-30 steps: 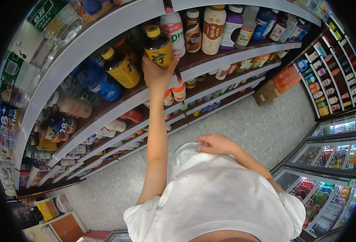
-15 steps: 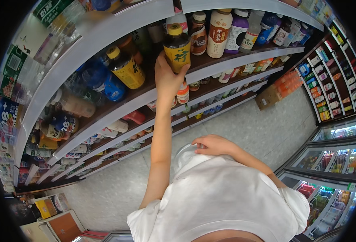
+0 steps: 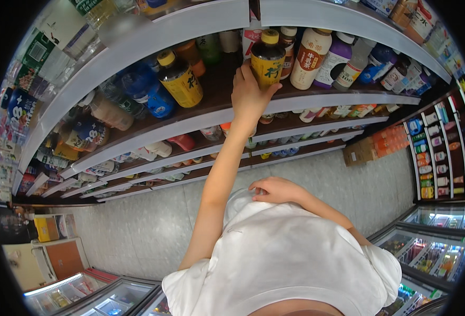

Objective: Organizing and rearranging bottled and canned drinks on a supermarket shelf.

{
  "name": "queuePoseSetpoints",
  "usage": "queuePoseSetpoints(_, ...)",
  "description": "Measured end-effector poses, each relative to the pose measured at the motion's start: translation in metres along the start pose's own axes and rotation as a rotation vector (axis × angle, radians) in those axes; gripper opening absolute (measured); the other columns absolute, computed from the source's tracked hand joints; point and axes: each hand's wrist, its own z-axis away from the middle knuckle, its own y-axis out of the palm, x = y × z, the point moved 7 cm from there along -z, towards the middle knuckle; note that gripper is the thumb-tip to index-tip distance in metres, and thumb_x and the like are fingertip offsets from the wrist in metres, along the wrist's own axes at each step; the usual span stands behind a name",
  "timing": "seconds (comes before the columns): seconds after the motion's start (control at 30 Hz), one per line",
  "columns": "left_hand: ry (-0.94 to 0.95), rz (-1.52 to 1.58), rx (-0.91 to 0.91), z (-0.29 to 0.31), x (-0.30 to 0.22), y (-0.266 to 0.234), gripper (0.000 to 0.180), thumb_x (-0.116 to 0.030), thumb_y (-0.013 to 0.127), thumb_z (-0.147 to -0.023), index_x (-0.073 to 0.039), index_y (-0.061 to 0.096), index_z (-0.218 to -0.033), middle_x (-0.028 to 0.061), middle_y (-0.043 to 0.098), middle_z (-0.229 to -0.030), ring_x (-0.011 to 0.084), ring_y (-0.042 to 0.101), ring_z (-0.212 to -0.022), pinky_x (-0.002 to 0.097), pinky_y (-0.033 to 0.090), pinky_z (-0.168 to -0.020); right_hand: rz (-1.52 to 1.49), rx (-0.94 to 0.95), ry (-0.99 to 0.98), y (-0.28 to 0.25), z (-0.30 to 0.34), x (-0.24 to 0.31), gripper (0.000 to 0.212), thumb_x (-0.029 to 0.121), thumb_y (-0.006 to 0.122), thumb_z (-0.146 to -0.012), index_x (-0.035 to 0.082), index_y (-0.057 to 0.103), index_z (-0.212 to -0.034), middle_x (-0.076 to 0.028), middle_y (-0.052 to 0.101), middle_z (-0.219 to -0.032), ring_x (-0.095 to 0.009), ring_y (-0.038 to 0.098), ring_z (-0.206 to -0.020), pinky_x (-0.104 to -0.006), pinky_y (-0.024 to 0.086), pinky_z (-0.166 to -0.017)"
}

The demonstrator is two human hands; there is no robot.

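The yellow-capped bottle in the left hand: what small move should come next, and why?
I'd probably ease the yellow-capped bottle slightly toward the body. The left hand has fingers on one side and thumb on the other; no other bottle stands in front, while the brown bottle and pink-and-white bottle are partly hidden behind it.

Two yellow-capped dark bottles (image 3: 267, 67) (image 3: 181, 87) are left of the one cream bottle (image 3: 310, 59), with one purple bottle (image 3: 329, 67) just right of it. Two hands (image 3: 249, 97) (image 3: 277, 189) show: one left of the cream bottle, one below it.
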Motion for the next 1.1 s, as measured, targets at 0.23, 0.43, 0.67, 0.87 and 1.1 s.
queuePoseSetpoints(0.23,0.251,0.017,-0.494,0.032,-0.003,-0.056,0.056,-0.018,0.081,-0.073,-0.002,0.054,-0.119,0.0142,0.054,-0.118,0.0298,0.053,-0.107,0.0384,0.041,-0.093,0.037,-0.004,-0.063,-0.046,0.003,-0.013,0.045,0.037,0.062,-0.087,0.006,0.060,-0.120,-0.013,0.069,-0.101,-0.027,0.067,-0.086,-0.0369,0.053,-0.074)
queuePoseSetpoints(0.43,0.054,-0.416,-0.823,0.053,0.019,-0.112,0.057,-0.011,0.075,-0.079,0.003,0.043,-0.124,0.0198,0.045,-0.125,0.0344,0.048,-0.115,0.0432,0.039,-0.097,-0.025,0.067,-0.102,-0.058,-0.001,-0.041,0.047,0.039,0.063,-0.085,0.005,0.061,-0.118,-0.013,0.069,-0.099,-0.029,0.067,-0.086,-0.0395,0.051,-0.076)
queuePoseSetpoints(0.67,-0.256,-0.335,-0.574,0.038,0.068,-0.109,0.066,-0.024,0.076,-0.079,0.004,0.041,-0.127,0.0244,0.056,-0.117,0.0383,0.059,-0.106,0.0410,0.048,-0.088,0.035,0.184,-0.172,-0.062,-0.015,-0.046,0.047,0.038,0.063,-0.084,0.006,0.061,-0.118,-0.011,0.070,-0.098,-0.030,0.066,-0.086,-0.0399,0.051,-0.076)
queuePoseSetpoints(0.87,-0.359,-0.228,-0.466,0.028,0.059,-0.102,0.063,-0.021,0.077,-0.079,0.000,0.042,-0.127,0.0213,0.063,-0.110,0.0348,0.065,-0.100,0.0381,0.053,-0.081,0.089,0.252,-0.226,-0.067,-0.020,-0.049,0.044,0.037,0.061,-0.086,0.005,0.061,-0.117,-0.009,0.069,-0.098,-0.025,0.067,-0.080,-0.0367,0.051,-0.071)
queuePoseSetpoints(1.1,-0.163,-0.062,-0.267,0.001,0.054,-0.048,0.065,-0.013,0.072,-0.084,0.000,0.030,-0.131,0.0225,0.063,-0.110,0.0337,0.066,-0.099,0.0362,0.053,-0.079,0.091,0.334,-0.259,-0.064,-0.018,-0.070,0.045,0.036,0.062,-0.086,0.005,0.061,-0.118,-0.010,0.069,-0.097,-0.025,0.067,-0.079,-0.0362,0.051,-0.070)
